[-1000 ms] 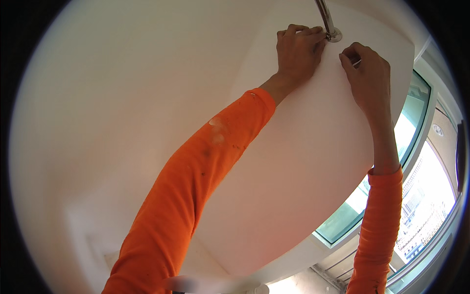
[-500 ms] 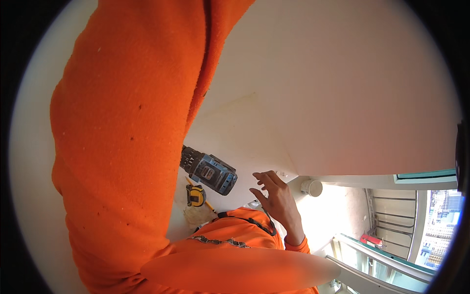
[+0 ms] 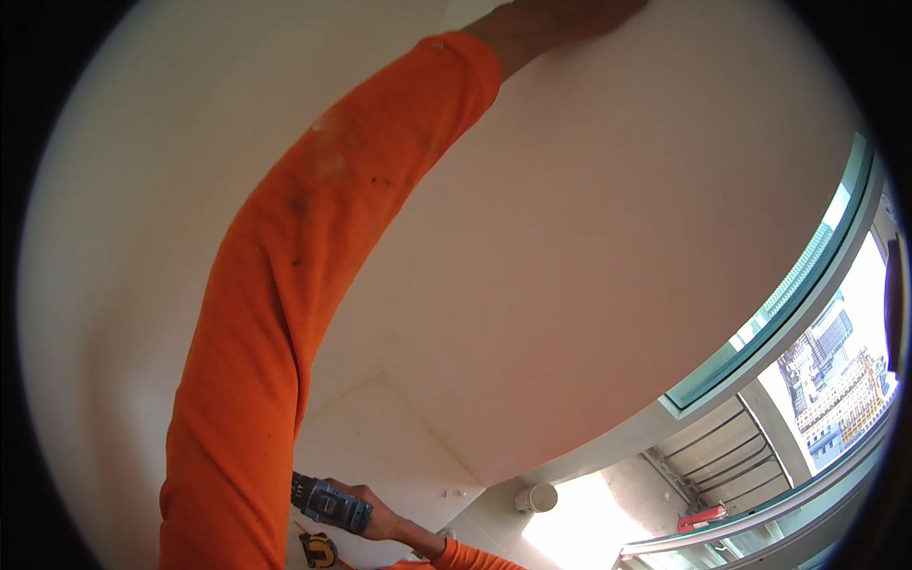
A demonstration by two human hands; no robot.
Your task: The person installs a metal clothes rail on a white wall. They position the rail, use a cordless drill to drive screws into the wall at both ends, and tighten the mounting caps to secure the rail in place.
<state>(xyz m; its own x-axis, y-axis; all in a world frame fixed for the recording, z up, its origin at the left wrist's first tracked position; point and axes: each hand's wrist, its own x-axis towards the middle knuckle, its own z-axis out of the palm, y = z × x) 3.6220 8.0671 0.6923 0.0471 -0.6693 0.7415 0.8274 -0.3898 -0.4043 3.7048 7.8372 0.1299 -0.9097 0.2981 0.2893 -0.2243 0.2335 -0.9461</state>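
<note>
My left arm, in an orange sleeve, stretches up across the view. My left hand (image 3: 579,17) is at the top edge against the pale wall (image 3: 570,237), its fingers cut off by the picture's rim. Low in the middle, my right hand (image 3: 386,519) is closed around a blue and black cordless drill (image 3: 331,505). The left sleeve hides the drill's far end. Just below the drill lies a yellow and black tape measure (image 3: 319,549), partly cut off by the lower edge.
A whitish bucket (image 3: 538,498) stands on the floor, lower right. Beyond it are a metal railing (image 3: 730,456), a red object (image 3: 701,519) and green-edged window frames (image 3: 760,351). City buildings (image 3: 836,399) show outside.
My right hand, open and apart from the drill before, has closed on it. My left forearm and part of the hand have come into view at the top, and the view has shifted.
</note>
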